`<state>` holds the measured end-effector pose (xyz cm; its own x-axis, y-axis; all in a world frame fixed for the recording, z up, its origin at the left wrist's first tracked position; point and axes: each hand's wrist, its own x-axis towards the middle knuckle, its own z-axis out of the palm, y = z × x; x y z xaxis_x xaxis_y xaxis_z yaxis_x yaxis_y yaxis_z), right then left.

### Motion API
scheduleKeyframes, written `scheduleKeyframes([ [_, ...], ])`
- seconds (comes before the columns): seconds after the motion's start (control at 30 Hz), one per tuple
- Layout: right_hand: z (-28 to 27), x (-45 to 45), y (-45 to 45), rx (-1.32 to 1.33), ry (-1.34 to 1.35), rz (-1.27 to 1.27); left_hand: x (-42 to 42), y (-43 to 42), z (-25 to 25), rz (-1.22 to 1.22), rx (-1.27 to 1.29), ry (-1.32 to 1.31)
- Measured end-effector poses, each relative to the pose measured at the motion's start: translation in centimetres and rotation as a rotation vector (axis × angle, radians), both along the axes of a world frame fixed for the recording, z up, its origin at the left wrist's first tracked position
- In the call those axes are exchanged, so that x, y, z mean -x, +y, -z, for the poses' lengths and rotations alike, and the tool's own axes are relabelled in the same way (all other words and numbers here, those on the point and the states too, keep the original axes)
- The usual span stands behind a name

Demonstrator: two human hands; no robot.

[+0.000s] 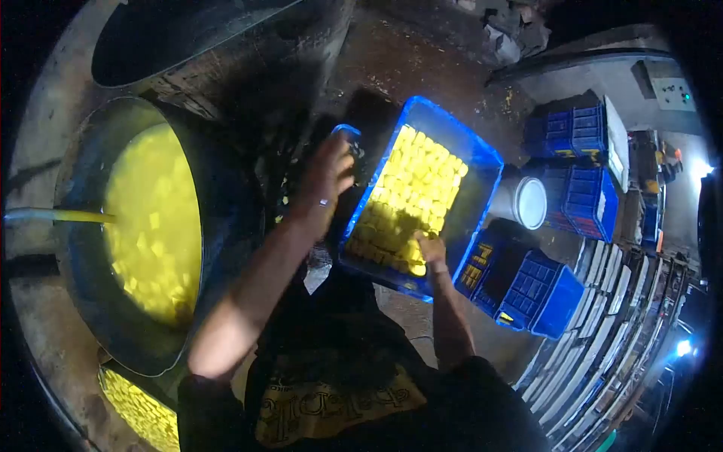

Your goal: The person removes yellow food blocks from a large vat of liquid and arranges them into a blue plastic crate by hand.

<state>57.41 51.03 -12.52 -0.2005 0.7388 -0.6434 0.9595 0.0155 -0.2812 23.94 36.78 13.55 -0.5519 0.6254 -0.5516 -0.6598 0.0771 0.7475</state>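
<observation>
A blue crate [491, 162] in front of me holds rows of small yellow blocks [418, 169], perhaps tofu. My right hand [431, 250] is down inside the crate at its near side, fingers curled around a yellow block [416, 268]; the grip is partly hidden. My left hand [329, 175] is raised just left of the crate, its fingers apart and holding nothing, with a ring on one finger. Beyond its fingertips shows a small blue rim [346, 129]. To my left, a large dark vat [86, 248] holds yellow liquid with yellow blocks floating in it.
A pole [60, 215] reaches into the vat. More yellow blocks [139, 410] lie in a container at lower left. Right of the crate stand a white bucket [531, 203], stacked blue crates [576, 196], another blue crate [538, 294] and slatted boards [587, 339].
</observation>
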Motion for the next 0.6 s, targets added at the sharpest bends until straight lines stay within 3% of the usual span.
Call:
scheduleKeyframes([
  [0.07,0.5,1.8,-4.5,-0.290,-0.229,-0.030,2.5,-0.7,-1.5,-0.062,-0.002,0.028],
  [0.1,7.1,-0.6,-6.6,-0.464,-0.251,-0.023,3.6,-1.3,-2.3,-0.076,-0.014,0.066],
  [0.17,11.2,-1.8,-6.9,-0.186,-0.489,-0.264,5.6,-3.5,-5.1,-0.093,-0.063,0.118],
  [0.2,10.7,-1.3,-7.1,-0.098,-0.517,-0.343,6.5,-4.9,-6.6,-0.092,-0.118,0.163],
  [0.37,8.3,-1.9,-4.2,0.098,-0.421,-0.622,13.4,-15.0,-11.9,-0.230,-0.096,0.548],
  [0.47,5.5,0.8,0.0,0.322,-0.378,-0.790,17.1,-22.7,-12.2,-0.315,0.214,0.744],
  [0.53,3.1,5.0,3.4,0.383,-0.309,-0.807,18.4,-28.2,-9.2,-0.265,0.500,0.773],
  [0.57,-2.8,11.1,0.8,-0.058,-0.281,-0.855,18.9,-31.1,-6.0,-0.224,0.656,0.738],
  [0.6,-9.6,16.7,-1.3,-0.244,-0.066,-0.800,18.6,-33.9,-1.0,-0.142,0.585,0.701],
])
